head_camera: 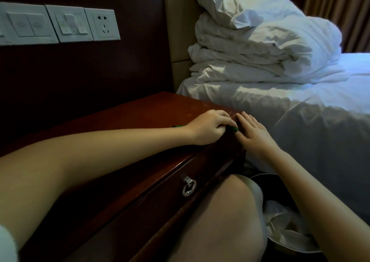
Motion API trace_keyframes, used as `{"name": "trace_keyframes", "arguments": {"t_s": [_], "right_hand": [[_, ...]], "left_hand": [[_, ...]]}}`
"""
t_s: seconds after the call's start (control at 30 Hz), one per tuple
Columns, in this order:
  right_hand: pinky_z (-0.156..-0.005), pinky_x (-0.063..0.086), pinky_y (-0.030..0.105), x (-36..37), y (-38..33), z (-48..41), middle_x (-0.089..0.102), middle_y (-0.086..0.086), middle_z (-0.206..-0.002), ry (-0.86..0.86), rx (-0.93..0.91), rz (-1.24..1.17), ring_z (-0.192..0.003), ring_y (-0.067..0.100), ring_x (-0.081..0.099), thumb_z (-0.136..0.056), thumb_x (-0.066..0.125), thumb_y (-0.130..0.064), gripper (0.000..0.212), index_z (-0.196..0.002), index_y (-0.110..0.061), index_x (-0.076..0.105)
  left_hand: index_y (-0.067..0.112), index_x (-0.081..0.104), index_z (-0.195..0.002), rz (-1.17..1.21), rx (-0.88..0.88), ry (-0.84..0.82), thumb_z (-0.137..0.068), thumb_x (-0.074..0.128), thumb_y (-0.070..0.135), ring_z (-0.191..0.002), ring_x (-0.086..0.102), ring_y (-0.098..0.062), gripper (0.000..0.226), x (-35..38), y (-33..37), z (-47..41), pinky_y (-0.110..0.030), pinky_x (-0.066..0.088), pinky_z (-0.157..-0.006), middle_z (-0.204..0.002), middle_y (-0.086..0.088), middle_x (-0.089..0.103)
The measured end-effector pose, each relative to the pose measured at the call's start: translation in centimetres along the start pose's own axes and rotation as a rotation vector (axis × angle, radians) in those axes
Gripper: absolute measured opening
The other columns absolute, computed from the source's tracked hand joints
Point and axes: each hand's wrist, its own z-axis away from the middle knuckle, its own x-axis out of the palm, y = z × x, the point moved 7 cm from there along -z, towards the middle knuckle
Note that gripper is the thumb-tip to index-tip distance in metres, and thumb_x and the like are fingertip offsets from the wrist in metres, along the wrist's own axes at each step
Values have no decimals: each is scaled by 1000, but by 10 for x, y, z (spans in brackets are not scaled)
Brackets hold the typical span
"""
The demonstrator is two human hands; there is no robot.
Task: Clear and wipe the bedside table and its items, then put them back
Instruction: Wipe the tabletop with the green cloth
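The dark red wooden bedside table (pixel 140 113) fills the lower left, and I see nothing on its top except my hand and a cloth. My left hand (pixel 208 127) lies at the table's right front corner with its fingers curled over a green cloth (pixel 233 129); only small bits of the cloth show, at the fingertips and by the wrist. My right hand (pixel 254 133) is held flat with straight fingers against the outer edge of that same corner, just beside the cloth.
A drawer with a metal ring pull (pixel 189 187) runs along the table front. The bed (pixel 300 111) with a folded white duvet (pixel 260 47) stands right of the table. A bin (pixel 284 239) with a plastic liner sits on the floor. Wall switches and a socket (pixel 104 24) are behind.
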Motion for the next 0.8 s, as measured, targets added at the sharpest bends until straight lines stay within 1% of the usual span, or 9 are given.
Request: {"name": "trace_keyframes", "arguments": {"t_s": [0.07, 0.17, 0.23, 0.37, 0.47, 0.63, 0.8], "right_hand": [[-116, 4, 32, -1, 0, 0, 3, 0, -158, -4, -11, 28, -145, 14, 1, -98, 40, -32, 62, -150, -21, 10], [-116, 5, 31, 0, -3, 1, 1, 0, -158, 1, -18, 61, -145, 14, 2, -97, 41, -31, 64, -151, -21, 7], [-116, 5, 31, 0, -3, 3, 1, 0, -159, 7, -19, 67, -145, 15, 4, -97, 41, -31, 65, -151, -21, 6], [-117, 5, 31, 1, -3, 5, 0, -2, -159, 28, -19, 47, -145, 15, 6, -96, 42, -30, 65, -151, -24, 6], [-117, 6, 31, 3, -4, 6, 0, -2, -158, 37, -16, 18, -144, 15, 8, -96, 42, -29, 66, -150, -24, 6], [-117, 8, 31, 3, -6, 7, 0, -2, -158, 37, -2, -19, -144, 17, 11, -96, 43, -27, 66, -150, -25, 6], [-115, 13, 32, 2, -8, 9, 0, -3, -158, 38, 3, -60, -143, 19, 13, -96, 44, -26, 66, -150, -25, 7]], "left_hand": [[11, 67, -117, 11, -37, 14, -91, 46, 2, -113, 50, -16, 35, -2, -12, -8, -8, 28, -89, -121, -6, 60], [13, 68, -115, -7, -90, 30, -92, 46, 4, -113, 52, -16, 34, -4, -33, -17, -17, 34, -96, -120, -5, 60], [14, 68, -115, -37, -133, 43, -92, 45, 5, -114, 52, -16, 34, -6, -49, -24, -20, 35, -96, -121, -4, 60], [19, 67, -116, -107, -272, 69, -91, 41, 7, -117, 51, -19, 37, -7, -85, -45, -28, 37, -98, -124, -3, 58], [19, 65, -119, -145, -344, 67, -90, 40, 8, -121, 47, -23, 40, -6, -100, -65, -34, 38, -102, -126, -4, 56], [23, 63, -122, -165, -342, -35, -89, 38, 9, -127, 42, -26, 43, 4, -106, -94, -41, 36, -106, -135, -5, 52], [26, 61, -124, -174, -310, -71, -91, 38, 10, -131, 38, -25, 43, 7, -107, -98, -39, 32, -109, -140, -3, 47]]}}
